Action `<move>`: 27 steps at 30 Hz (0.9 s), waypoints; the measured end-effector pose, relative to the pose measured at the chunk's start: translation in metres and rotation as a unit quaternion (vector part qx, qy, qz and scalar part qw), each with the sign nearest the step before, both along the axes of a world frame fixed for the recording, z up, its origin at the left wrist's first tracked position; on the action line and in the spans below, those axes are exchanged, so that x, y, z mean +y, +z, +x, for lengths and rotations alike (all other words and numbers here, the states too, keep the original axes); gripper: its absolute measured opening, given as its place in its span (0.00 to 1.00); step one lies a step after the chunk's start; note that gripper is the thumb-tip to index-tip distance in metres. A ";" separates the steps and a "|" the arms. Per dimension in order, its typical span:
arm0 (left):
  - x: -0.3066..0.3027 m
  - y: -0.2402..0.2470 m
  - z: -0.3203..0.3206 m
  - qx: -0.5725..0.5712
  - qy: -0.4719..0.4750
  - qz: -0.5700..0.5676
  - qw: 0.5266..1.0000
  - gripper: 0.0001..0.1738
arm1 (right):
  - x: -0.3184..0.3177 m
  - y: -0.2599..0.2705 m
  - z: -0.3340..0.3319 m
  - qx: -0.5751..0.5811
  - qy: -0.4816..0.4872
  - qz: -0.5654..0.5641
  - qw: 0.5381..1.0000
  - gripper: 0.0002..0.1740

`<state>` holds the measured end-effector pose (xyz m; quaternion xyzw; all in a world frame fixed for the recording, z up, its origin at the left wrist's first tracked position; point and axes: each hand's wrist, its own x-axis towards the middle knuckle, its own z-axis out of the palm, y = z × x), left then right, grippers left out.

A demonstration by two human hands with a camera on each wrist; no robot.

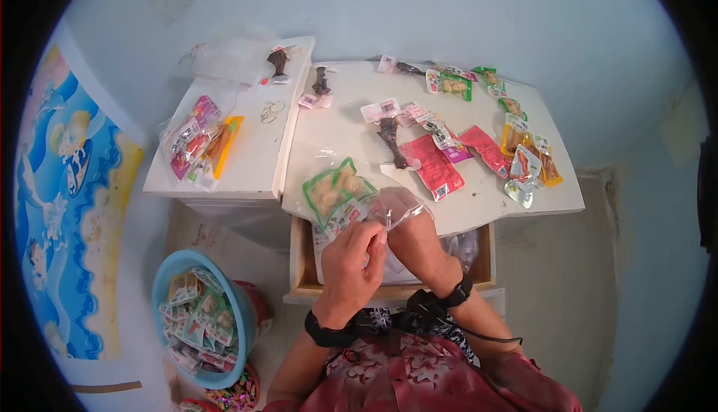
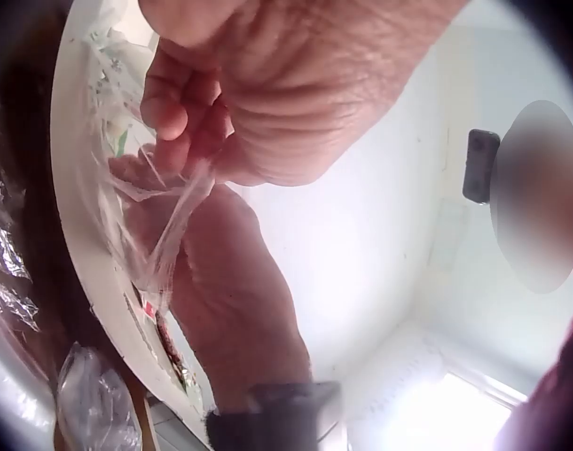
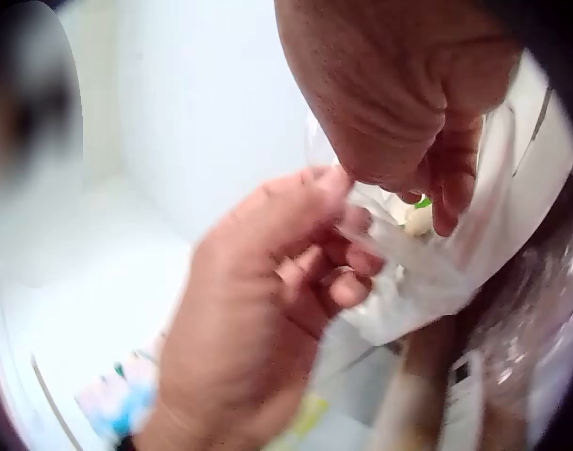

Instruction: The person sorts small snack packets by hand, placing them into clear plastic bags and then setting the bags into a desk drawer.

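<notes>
My left hand [image 1: 351, 262] pinches the rim of a clear plastic bag [image 1: 410, 216] between thumb and fingers. Inside the bag lie green-edged snack packets [image 1: 338, 193] with pale pieces in them, near the front edge of the white table. My right hand [image 1: 411, 236] reaches in at the bag's mouth, with film over its fingers. In the right wrist view, the right hand [image 3: 408, 103] points its bent fingers down beside a pale, green-edged piece. The bag partly hides its fingertips, and I cannot tell whether they hold anything.
Snack packets lie across the white table [image 1: 336, 127], including red packets [image 1: 434, 166] and dark vacuum-packed meat [image 1: 389, 142]. A filled clear bag [image 1: 202, 142] rests on the left cabinet. Below the tabletop, a drawer [image 1: 303, 262] stands open. A blue basin [image 1: 158, 292] of packets stands lower left.
</notes>
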<state>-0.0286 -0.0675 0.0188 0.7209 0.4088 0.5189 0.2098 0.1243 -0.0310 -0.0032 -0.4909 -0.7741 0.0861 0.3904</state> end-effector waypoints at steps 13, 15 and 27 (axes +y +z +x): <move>0.022 -0.005 -0.012 0.100 -0.020 0.061 0.993 0.06 | 0.024 -0.011 -0.007 0.131 -0.046 -0.138 0.981 0.22; 0.022 -0.007 -0.011 0.104 -0.071 0.056 0.990 0.05 | 0.023 -0.019 -0.009 0.291 -0.007 -0.132 0.948 0.21; 0.047 0.002 -0.016 0.122 -0.008 0.086 0.989 0.15 | 0.034 -0.031 0.007 0.410 0.075 -0.141 0.898 0.28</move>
